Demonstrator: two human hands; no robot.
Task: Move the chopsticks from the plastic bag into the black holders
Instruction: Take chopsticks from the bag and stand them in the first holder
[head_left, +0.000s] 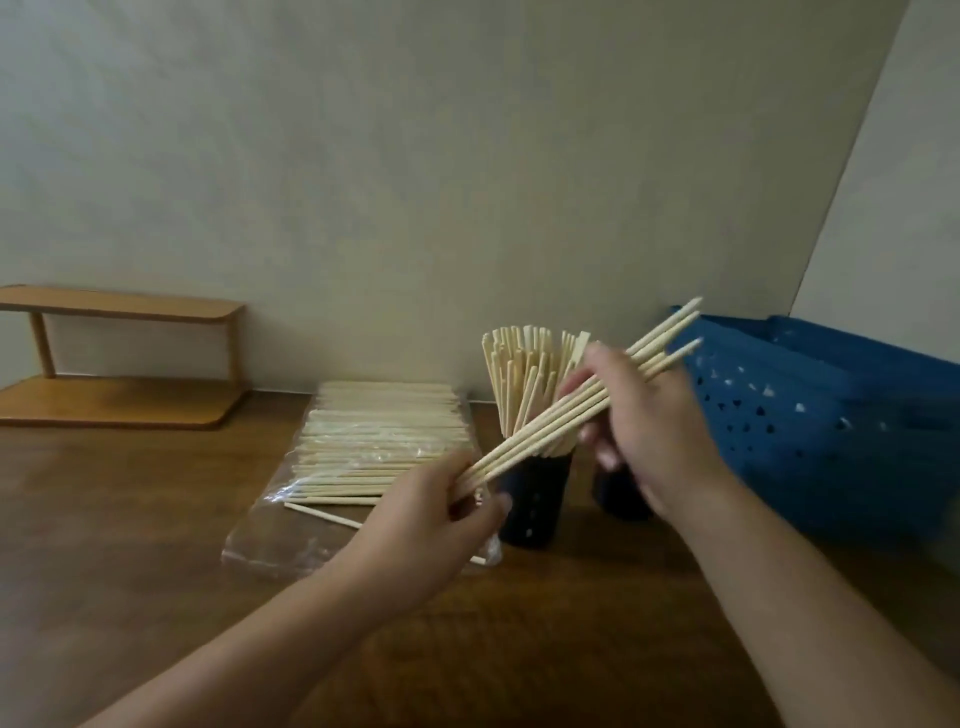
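Both hands are on a small bundle of pale wooden chopsticks (550, 415), held slantwise in the air right in front of the near black cylindrical holder (535, 499) on the dark brown wooden worktop (156, 519). The left hand (421, 525) grips the bundle's lower, blunt ends, fingers curled round them, just left of that holder and above the worktop. The right hand (644, 421) wraps the bundle further up, just right of the holder's top, and the pointed tips poke out past its knuckles. The near holder is already packed with upright chopsticks (519, 384) that fan out at the top. A second black holder (618, 493) stands just right of the first, mostly hidden behind the right hand, so its contents are hard to judge; it seems to hold a few sticks too. Left of the near holder lies the clear plastic bag (291, 530), with many chopsticks (374, 441) stacked flat on or in it and one stray stick (322, 514) lying across its front. Well right of the holder sits a blue perforated plastic basket (821, 415); far left, by the wall, a low two-tier wooden shelf (124, 358).
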